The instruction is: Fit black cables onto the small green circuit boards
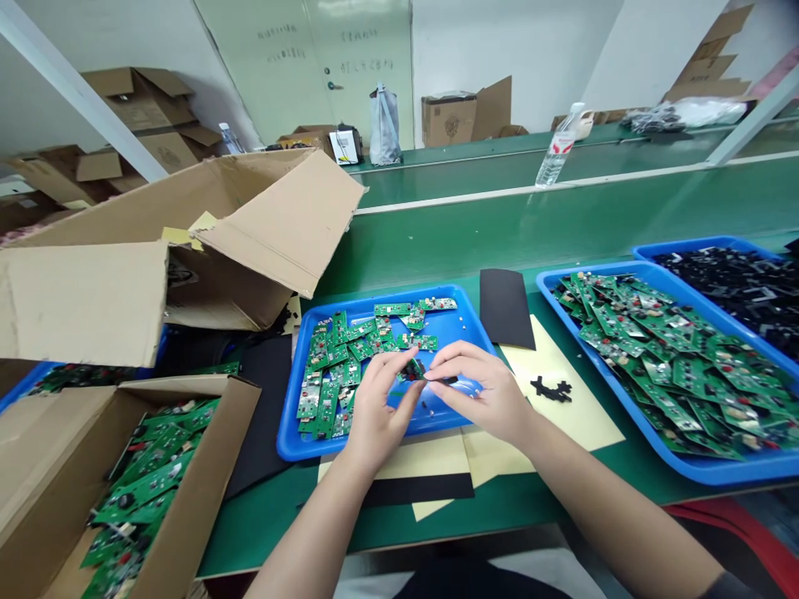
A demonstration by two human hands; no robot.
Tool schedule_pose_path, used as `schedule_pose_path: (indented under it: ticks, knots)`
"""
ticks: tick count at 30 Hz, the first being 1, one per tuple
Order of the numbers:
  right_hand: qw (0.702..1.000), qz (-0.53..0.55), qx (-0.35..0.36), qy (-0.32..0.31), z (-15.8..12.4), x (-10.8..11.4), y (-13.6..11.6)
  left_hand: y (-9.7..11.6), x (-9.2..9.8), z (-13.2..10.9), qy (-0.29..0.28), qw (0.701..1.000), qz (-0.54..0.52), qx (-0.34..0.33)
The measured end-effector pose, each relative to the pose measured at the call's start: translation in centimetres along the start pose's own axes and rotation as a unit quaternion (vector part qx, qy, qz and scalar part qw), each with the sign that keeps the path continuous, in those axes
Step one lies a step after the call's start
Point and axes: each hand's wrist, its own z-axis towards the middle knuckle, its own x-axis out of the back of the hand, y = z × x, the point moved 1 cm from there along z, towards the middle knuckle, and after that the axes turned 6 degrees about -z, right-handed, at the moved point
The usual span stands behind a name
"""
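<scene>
The small circuit board (412,369) sits in the air just above the front half of the blue tray (288,433), held between both hands. The left hand (378,412) has its grip pressed on the board's left edge, thumb against fingertips. The right hand (490,395) pinches the right end, where a dark bit shows at the fingertips; whether that is part of the board or a separate piece is too small to tell.

The board looks thin, stiff and very light, with little parts standing on its face. It likely bears no bending, and is best taken by its bare edges, not across the components.

More loose boards (330,366) lie scattered in the same tray. A yellow sheet (580,416) with a black part (550,388) on it lies just to the right, a black sheet (504,308) behind it. Farther right a larger blue tray (705,470) holds a heap of boards (667,358). A cardboard box (205,466) of boards stands at the left on the green bench (437,241).
</scene>
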Motion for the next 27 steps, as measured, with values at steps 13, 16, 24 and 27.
schedule_pose_path:
  ticks: [13, 16, 24, 27]
  knots:
    - [0.998, 0.038, 0.006, -0.049, 0.0, 0.5, 0.1, -0.3, -0.2, -0.4, 0.023, 0.997, -0.074, 0.013]
    - [0.99, 0.087, -0.04, -0.108, 0.0, 1.0, 0.4, -0.3, 0.0, -0.2, 0.048, 0.998, -0.05, -0.012]
    - [0.88, 0.377, -0.242, -0.156, 0.0, 0.5, 1.2, 0.4, 0.4, 0.0, 0.078, 0.983, 0.081, -0.148]
    - [0.866, 0.383, -0.263, -0.185, -0.2, 0.1, 0.7, 0.4, 0.3, 0.0, 0.076, 0.981, 0.089, -0.155]
